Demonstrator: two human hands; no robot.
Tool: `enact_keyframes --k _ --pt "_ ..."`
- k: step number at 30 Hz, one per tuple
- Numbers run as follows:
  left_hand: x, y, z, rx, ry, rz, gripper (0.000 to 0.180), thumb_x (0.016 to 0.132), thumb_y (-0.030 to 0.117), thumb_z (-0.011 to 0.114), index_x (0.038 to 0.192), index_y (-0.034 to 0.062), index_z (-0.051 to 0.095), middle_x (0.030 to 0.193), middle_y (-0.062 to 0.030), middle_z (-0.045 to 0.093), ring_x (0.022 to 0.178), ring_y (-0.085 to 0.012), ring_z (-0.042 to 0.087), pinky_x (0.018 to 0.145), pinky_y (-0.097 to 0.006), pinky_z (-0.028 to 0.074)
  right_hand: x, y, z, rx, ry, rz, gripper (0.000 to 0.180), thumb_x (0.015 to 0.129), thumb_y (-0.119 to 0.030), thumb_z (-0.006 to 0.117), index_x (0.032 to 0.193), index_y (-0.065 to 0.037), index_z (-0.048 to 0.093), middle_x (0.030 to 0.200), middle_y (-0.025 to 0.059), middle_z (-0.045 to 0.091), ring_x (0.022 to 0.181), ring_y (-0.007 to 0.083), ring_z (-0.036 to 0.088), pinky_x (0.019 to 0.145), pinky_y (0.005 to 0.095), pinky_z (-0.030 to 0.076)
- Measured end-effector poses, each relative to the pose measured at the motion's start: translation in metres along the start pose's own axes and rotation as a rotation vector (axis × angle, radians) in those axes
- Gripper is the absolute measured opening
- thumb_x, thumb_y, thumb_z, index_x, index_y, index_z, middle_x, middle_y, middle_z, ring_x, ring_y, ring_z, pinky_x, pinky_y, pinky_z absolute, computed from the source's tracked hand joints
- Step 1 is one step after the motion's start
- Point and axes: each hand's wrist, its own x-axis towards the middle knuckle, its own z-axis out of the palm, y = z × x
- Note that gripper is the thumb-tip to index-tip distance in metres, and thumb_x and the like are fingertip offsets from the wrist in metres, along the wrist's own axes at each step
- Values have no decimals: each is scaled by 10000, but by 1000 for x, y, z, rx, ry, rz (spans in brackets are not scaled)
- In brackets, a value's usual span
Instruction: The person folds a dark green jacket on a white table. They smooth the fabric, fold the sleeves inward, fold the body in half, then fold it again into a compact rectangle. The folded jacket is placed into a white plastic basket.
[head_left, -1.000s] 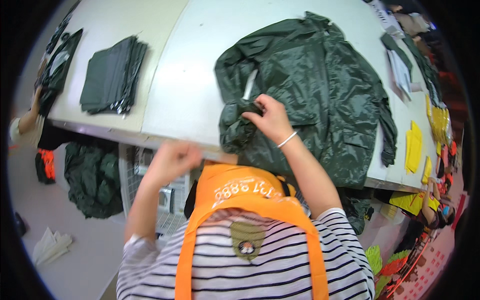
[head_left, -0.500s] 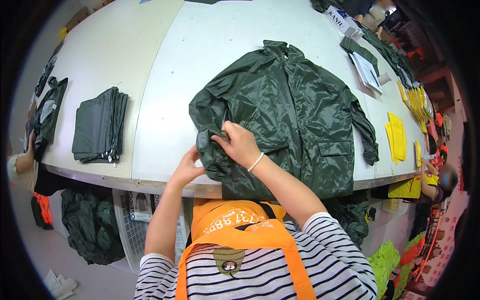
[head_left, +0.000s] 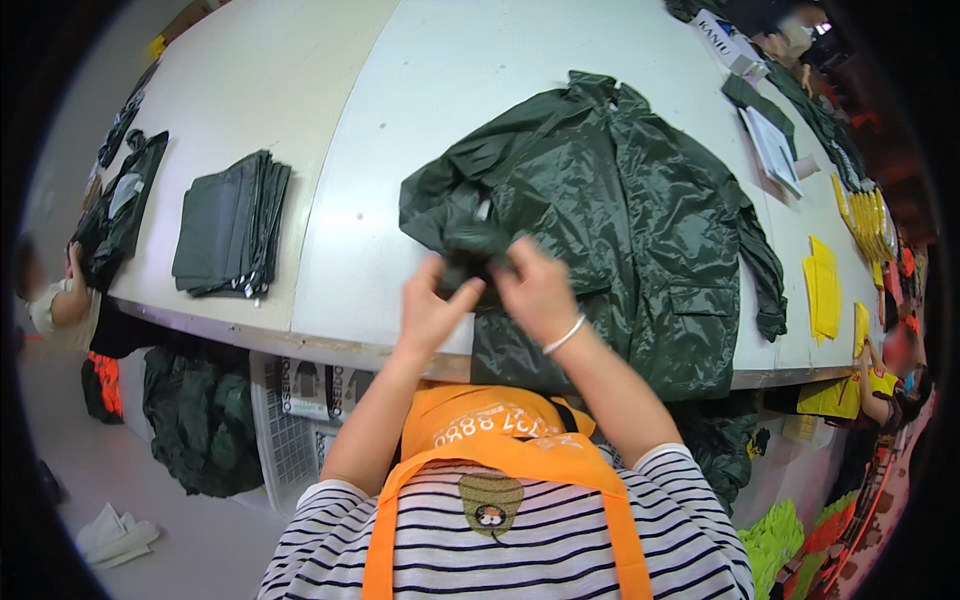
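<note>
Dark green, shiny jacket [head_left: 665,230] lies on the white table [head_left: 350,180], probably light, soft and slippery, best taken by a thick fold of its bunched sleeve [head_left: 475,238]. Left hand [head_left: 428,312] and right hand [head_left: 540,298], half curled, meet there; blur hides whether they grip. I count one jacket, one folded stack [head_left: 222,230].

Green jacket [head_left: 640,230] on white table [head_left: 400,110]
</note>
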Motion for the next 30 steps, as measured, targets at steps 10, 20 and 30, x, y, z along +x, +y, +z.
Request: enact_keyframes --k 10,20,30 --pt "-3 13 -28 262 104 275 152 676 -65 598 741 -5 475 593 -71 428 553 -157 421 529 -276 386 -13 10 -14 74 166 130 265 640 75 668 729 -24 438 578 79 409 501 138 396 490 256 379" --pt "-7 25 -36 343 345 395 212 637 -111 665 762 20 556 732 -53 574 715 -191 544 621 -284 431 -34 -17 -28 150 -74 0 240 641 72 694 736 -33 500 645 61 483 494 155 467 465 251 375" --pt "-25 24 -44 244 102 588 319 563 -131 722 767 38 545 792 -105 618 702 -223 594 617 -282 488 -45 -24 -38 111 -161 38 233 741 -23 688 907 -52 527 741 78 567 581 211 563 542 284 450"
